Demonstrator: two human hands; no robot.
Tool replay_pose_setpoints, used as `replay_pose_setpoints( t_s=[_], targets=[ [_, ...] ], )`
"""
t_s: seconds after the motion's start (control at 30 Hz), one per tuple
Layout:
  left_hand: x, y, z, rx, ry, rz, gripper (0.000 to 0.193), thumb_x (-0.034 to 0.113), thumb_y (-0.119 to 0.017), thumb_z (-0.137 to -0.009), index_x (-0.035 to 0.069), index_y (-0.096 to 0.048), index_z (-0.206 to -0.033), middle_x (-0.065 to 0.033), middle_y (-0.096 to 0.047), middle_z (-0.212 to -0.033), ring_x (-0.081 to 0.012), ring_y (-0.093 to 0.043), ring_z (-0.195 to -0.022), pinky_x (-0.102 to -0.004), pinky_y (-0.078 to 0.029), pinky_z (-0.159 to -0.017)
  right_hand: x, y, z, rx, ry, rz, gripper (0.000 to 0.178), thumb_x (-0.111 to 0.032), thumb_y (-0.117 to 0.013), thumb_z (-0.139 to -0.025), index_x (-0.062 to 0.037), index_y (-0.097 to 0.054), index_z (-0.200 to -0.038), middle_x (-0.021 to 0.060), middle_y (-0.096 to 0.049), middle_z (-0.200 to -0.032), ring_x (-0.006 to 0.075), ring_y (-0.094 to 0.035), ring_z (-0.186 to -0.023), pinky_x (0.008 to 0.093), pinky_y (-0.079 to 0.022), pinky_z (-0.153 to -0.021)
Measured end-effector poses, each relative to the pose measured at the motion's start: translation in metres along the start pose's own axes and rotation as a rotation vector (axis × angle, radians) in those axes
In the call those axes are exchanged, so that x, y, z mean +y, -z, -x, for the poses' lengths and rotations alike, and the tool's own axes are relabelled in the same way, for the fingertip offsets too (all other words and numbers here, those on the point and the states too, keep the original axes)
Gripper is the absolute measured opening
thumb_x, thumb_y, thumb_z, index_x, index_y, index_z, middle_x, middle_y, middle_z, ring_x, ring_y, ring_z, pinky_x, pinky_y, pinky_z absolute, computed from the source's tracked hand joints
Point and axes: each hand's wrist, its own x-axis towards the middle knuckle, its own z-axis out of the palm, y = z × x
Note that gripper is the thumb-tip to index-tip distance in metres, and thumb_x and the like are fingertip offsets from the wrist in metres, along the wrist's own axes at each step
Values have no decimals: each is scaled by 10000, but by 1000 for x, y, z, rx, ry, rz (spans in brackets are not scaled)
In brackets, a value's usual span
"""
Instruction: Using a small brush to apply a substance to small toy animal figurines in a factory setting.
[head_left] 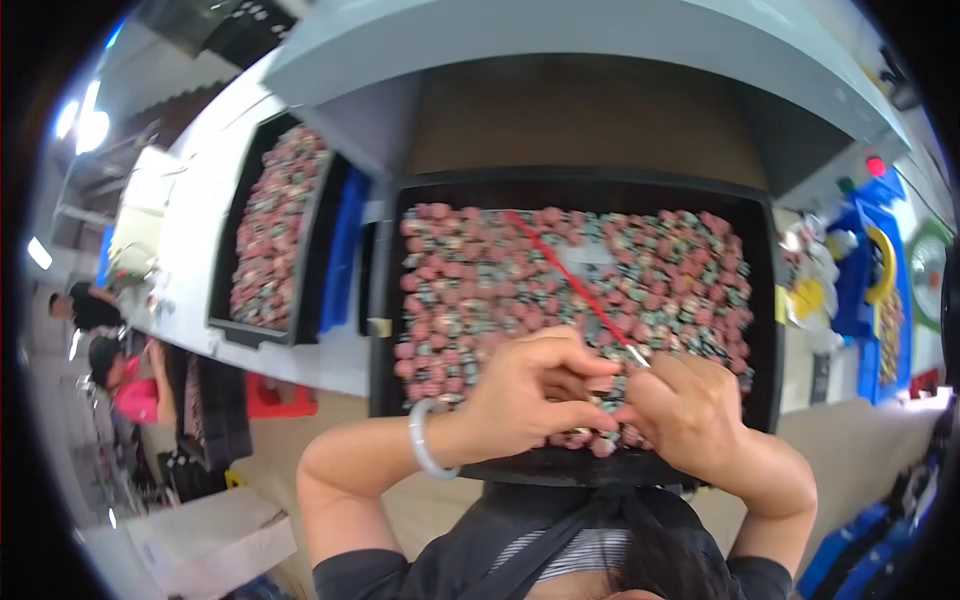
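Note:
A black tray (757,400) in front of me holds many small pink and grey-green pieces (450,300), spread in a layer. Over its near part, my right hand (690,415) is closed on a thin red stick (570,278) with a pale, metal-like lower end, much like a paintbrush. The stick slants up and left across the pieces. My left hand (535,395), a pale bangle (420,440) at its wrist, is curled beside the right, its thumb tip near the right fingers. Whatever lies between the fingertips is too small or hidden to make out.
A grey hood-like panel (560,30) arches over the tray's far side. Left, a second black tray (222,270) of similar pieces stands on a white table (190,220) beside a blue bin (345,250). Right are blue trays (868,370) and a green fan (930,275). People sit farther left.

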Motion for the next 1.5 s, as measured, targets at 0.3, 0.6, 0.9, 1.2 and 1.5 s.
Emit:
replay_pose_setpoints(
  t_s=[0.3,0.6,0.9,1.2,1.5],
  targets=[
    [-12,-5,-9,88,41,101,318,-35,-679,-668,-21,-474,-911,-79,-520,-894,-117,-597,-674,-219,-482,-575,32,-6,7,-33,-461,45,216,-148,-610,-720,-17,-497,-849,142,-550,-717,342,-530,-642,404,-412,-561],
    [-15,-1,-10,-4,25,153,328,-38,-629,-679,9,-469,-962,-64,-519,-920,-92,-578,-656,-212,-458,-526,56,-41,24,-287,-377,315,376,-222,-643,-678,-23,-478,-951,180,-563,-798,379,-529,-770,437,-434,-652],
    [-5,11,-12,33,1,-24,369,-33,-682,-673,33,-525,-1001,-56,-498,-1022,-130,-560,-872,-242,-495,-716,56,-37,1,-273,-279,178,227,-196,-615,-674,4,-550,-757,180,-574,-634,330,-590,-636,415,-465,-567],
    [-15,-2,-10,31,-34,-160,291,-3,-700,-663,-5,-512,-885,-54,-469,-906,-110,-585,-760,-208,-493,-660,5,20,8,345,-415,-740,104,89,-506,-698,-15,-499,-690,73,-553,-617,131,-591,-573,253,-479,-494],
    [-9,-6,-7,41,55,-144,318,-60,-706,-632,0,-498,-866,-34,-466,-870,-91,-574,-816,-203,-510,-685,23,-1,1,407,-190,-394,156,79,-595,-646,-30,-554,-750,57,-556,-633,138,-563,-551,239,-447,-508]
  ],
)
